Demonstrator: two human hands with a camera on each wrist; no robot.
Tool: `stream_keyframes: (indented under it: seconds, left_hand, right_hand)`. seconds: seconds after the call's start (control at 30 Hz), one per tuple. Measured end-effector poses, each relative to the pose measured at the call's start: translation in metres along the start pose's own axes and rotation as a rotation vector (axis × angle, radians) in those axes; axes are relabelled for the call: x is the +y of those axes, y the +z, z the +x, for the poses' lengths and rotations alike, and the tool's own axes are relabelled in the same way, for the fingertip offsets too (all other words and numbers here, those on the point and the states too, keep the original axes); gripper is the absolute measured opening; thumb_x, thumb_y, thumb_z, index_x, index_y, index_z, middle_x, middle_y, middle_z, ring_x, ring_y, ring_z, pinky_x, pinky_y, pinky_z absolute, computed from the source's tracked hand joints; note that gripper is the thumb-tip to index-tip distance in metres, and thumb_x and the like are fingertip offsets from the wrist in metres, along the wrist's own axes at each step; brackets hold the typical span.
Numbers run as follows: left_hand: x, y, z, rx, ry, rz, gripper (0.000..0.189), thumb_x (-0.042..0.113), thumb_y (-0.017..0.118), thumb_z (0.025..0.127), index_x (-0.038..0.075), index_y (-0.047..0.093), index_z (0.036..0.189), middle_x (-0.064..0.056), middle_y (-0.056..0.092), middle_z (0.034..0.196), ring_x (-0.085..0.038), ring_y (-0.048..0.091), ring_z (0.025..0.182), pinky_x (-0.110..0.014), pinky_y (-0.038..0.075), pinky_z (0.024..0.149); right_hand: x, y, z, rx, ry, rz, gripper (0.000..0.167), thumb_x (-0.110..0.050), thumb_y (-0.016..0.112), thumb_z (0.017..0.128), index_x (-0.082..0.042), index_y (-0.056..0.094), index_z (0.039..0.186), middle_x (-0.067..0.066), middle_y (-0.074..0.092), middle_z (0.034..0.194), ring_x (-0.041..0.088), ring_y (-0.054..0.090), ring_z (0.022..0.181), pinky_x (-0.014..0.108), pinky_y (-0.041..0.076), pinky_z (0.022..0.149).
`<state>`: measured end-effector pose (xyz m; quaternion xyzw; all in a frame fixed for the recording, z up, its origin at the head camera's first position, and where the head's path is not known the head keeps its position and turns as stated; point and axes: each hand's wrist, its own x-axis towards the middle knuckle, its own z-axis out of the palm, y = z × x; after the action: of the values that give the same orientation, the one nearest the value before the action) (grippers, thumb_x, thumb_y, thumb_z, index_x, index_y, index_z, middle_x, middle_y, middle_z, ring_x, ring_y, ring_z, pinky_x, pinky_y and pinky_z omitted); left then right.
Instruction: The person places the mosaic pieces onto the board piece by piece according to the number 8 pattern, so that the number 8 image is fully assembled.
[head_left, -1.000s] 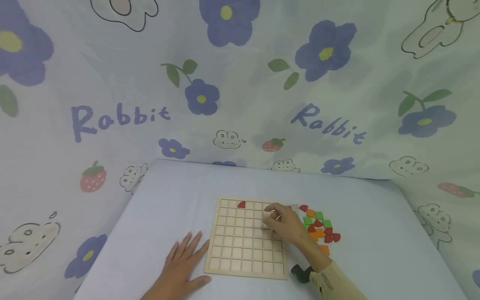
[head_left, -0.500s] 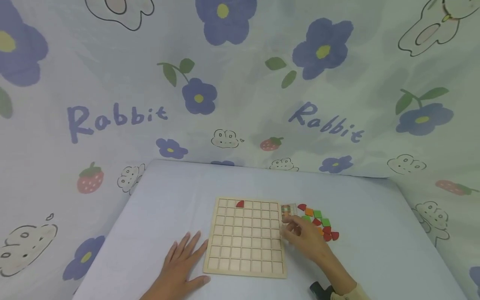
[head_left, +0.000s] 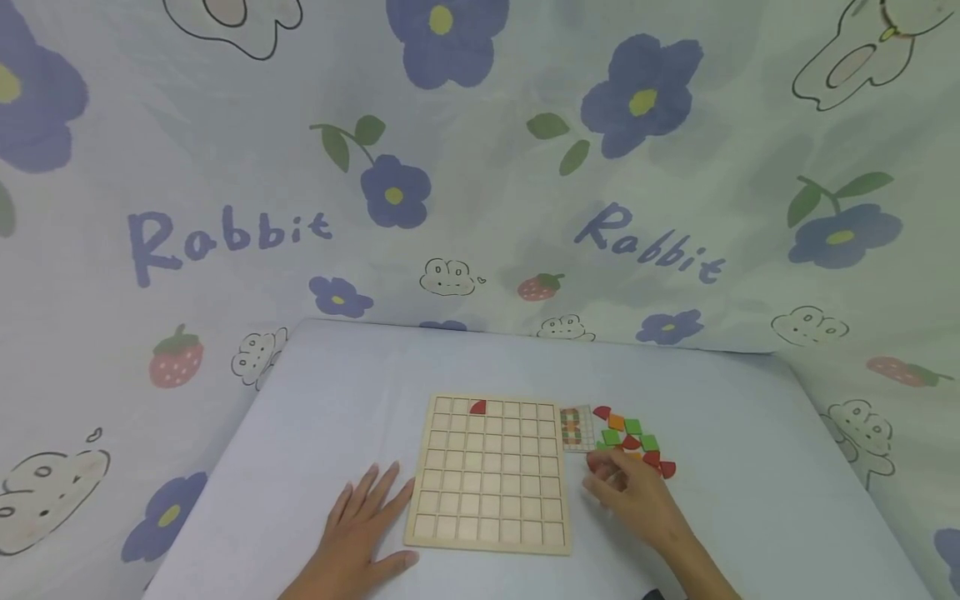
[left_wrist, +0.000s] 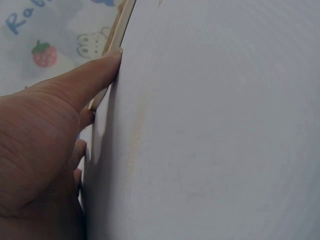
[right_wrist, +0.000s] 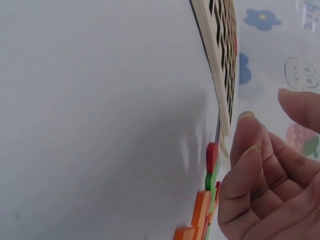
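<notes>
In the head view a pale wooden grid board [head_left: 482,482] lies on the table, with one red quarter-round tile [head_left: 478,407] in its top row. My left hand [head_left: 351,533] lies flat with fingers spread at the board's left edge; the left wrist view shows a fingertip right at its side. My right hand [head_left: 636,498] hovers at the near left of the loose tile pile, fingers loosely bent. In the right wrist view, thumb and fingers stand apart with nothing between them, above a red tile [right_wrist: 212,157] and orange tiles [right_wrist: 200,207].
A printed pattern card [head_left: 586,428] lies against the board's right edge. Beyond it are several green tiles [head_left: 633,426], red tiles [head_left: 667,470] and an orange tile [head_left: 616,422], partly hidden by the right hand. A patterned cloth wall [head_left: 480,233] stands behind the white table.
My right hand has moved from above the board's upper right, right and toward me, to the tile pile, uncovering the card. The left hand stays in place.
</notes>
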<state>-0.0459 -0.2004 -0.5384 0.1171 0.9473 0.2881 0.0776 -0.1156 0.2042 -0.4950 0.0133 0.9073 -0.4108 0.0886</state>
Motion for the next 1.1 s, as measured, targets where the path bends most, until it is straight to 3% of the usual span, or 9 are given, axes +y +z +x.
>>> stream_keyframes:
  seconds: [0.13, 0.37, 0.53, 0.67, 0.8, 1.1]
  left_hand:
    - [-0.001, 0.001, -0.001, 0.028, 0.019, 0.004, 0.091, 0.062, 0.075, 0.087, 0.018, 0.044, 0.16, -0.005, 0.023, 0.173, -0.038, 0.008, 0.159, -0.047, -0.011, 0.126]
    - [0.0, -0.002, 0.001, -0.005, -0.003, 0.002, 0.091, 0.061, 0.075, 0.088, 0.017, 0.043, 0.161, -0.006, 0.021, 0.173, -0.038, 0.006, 0.16, -0.055, -0.007, 0.127]
    - [0.001, -0.005, 0.002, -0.017, -0.012, -0.003, 0.091, 0.059, 0.076, 0.088, 0.017, 0.042, 0.162, -0.005, 0.019, 0.174, -0.037, 0.004, 0.16, -0.06, -0.004, 0.126]
    - [0.001, -0.006, 0.002, -0.02, -0.013, 0.0, 0.092, 0.059, 0.076, 0.087, 0.018, 0.042, 0.162, -0.005, 0.018, 0.174, -0.037, 0.002, 0.16, -0.06, -0.005, 0.126]
    - [0.0, -0.005, 0.003, -0.019, -0.012, 0.009, 0.092, 0.06, 0.076, 0.088, 0.019, 0.041, 0.162, -0.004, 0.017, 0.174, -0.036, 0.002, 0.16, -0.059, -0.006, 0.126]
    - [0.0, -0.003, 0.002, -0.052, -0.031, 0.013, 0.093, 0.061, 0.076, 0.087, 0.018, 0.041, 0.162, -0.004, 0.017, 0.174, -0.037, 0.002, 0.16, -0.059, -0.005, 0.126]
  right_hand:
    - [0.004, -0.002, -0.003, 0.015, 0.021, -0.013, 0.033, -0.019, 0.084, 0.091, -0.013, 0.073, 0.122, -0.002, 0.066, 0.092, 0.014, 0.062, 0.07, 0.027, 0.054, 0.057]
    - [0.012, -0.003, -0.005, 0.031, 0.035, -0.02, 0.033, -0.015, 0.082, 0.091, -0.011, 0.072, 0.122, -0.002, 0.067, 0.091, 0.015, 0.062, 0.07, 0.026, 0.054, 0.056]
    - [0.021, -0.003, -0.007, 0.072, 0.027, -0.101, 0.039, -0.018, 0.085, 0.09, -0.01, 0.071, 0.125, -0.003, 0.07, 0.102, 0.014, 0.061, 0.084, 0.025, 0.058, 0.069]
    - [0.027, -0.005, -0.009, 0.088, 0.031, -0.146, 0.04, -0.021, 0.086, 0.089, -0.01, 0.071, 0.124, -0.004, 0.07, 0.102, 0.015, 0.06, 0.09, 0.03, 0.059, 0.08]
    - [0.03, -0.006, -0.01, 0.096, 0.066, -0.166, 0.037, -0.022, 0.085, 0.089, -0.012, 0.071, 0.122, -0.004, 0.065, 0.092, 0.017, 0.058, 0.085, 0.03, 0.056, 0.075]
    - [0.041, -0.017, -0.015, 0.116, 0.11, -0.222, 0.036, -0.025, 0.083, 0.091, -0.008, 0.07, 0.119, -0.003, 0.064, 0.091, 0.016, 0.057, 0.082, 0.027, 0.051, 0.065]
